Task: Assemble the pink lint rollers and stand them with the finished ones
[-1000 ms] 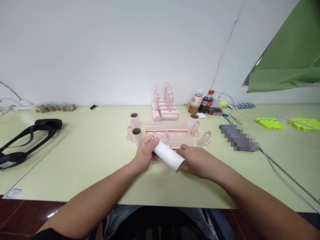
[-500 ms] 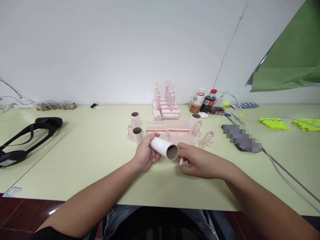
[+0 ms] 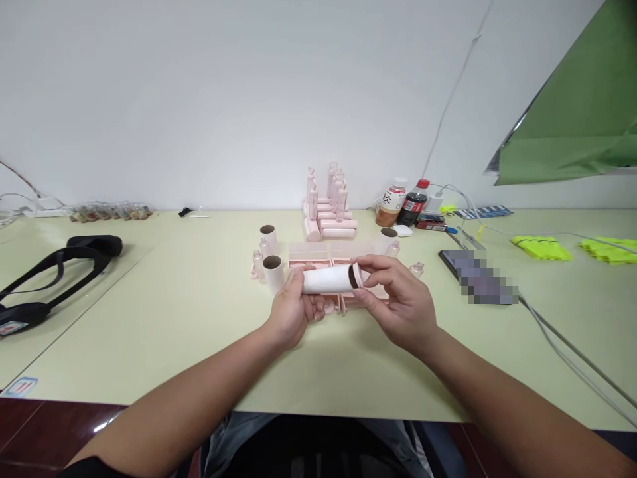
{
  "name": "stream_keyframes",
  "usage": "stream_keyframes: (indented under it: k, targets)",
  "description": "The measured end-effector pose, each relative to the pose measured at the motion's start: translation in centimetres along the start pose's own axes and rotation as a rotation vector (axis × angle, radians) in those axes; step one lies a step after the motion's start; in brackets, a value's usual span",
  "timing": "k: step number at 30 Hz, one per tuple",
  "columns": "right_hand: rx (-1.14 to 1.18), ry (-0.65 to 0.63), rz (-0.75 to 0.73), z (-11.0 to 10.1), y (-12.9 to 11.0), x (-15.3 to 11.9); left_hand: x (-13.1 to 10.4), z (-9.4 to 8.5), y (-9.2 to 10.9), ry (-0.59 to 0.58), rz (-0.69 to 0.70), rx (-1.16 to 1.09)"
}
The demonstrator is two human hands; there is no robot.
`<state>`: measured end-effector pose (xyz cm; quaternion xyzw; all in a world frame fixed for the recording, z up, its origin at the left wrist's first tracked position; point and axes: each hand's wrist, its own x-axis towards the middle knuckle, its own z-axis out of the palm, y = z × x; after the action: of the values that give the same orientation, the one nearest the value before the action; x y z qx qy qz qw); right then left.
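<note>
Tube (image 3: 326, 279), white, above the desk (image 3: 318, 382), long axis running left to right, open mouth facing right. Clasped around the left end by the left grip (image 3: 290, 311). At the mouth, a pink cap (image 3: 359, 275) pinched in the right grip (image 3: 405, 307).

White wall (image 3: 223, 99) behind pale yellow-green table (image 3: 164, 345). Dk red floor (image 3: 30, 428) below, prob. tiled, w/ glare (image 3: 103, 423) at lower L. Green sheet (image 3: 572, 113) hangs upper R.
</note>
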<state>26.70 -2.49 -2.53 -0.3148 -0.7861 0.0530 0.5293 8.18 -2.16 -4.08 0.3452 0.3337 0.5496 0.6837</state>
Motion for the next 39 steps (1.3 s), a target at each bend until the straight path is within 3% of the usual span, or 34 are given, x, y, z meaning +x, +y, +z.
stream_keyframes:
  k: [6,11,17,19,22,26,32,36,39]
  targets:
    - [-0.106,-0.012,-0.032,0.1,0.2,0.1,0.1,-0.2,-0.1,-0.012,-0.012,-0.03]
    - [-0.063,-0.003,-0.012,0.2,0.7,0.0,0.2,-0.3,-0.1,-0.049,-0.02,0.026]
    - [0.32,0.095,0.198,0.8,1.7,-0.6,-0.1,-0.8,-0.5,-0.266,-0.028,0.202]
    - [0.358,0.107,0.232,1.1,1.8,-0.8,-0.3,-0.9,-0.7,-0.324,-0.059,0.236]
    - [0.311,0.028,0.265,1.5,1.9,-1.2,-0.5,-1.0,-0.9,-0.375,-0.081,0.265]
    - [0.236,-0.078,0.256,1.7,1.8,-1.6,-0.7,-0.9,-1.0,-0.386,-0.076,0.322]
    - [0.173,-0.118,0.201,1.6,1.3,-1.4,-0.8,-0.9,-0.8,-0.353,-0.063,0.411]
    - [0.152,-0.06,0.155,1.3,1.0,-1.1,-0.8,-0.8,-0.7,-0.332,-0.024,0.428]
    - [0.132,0.086,0.135,1.0,0.8,-0.9,-0.8,-0.8,-0.8,-0.322,0.005,0.455]
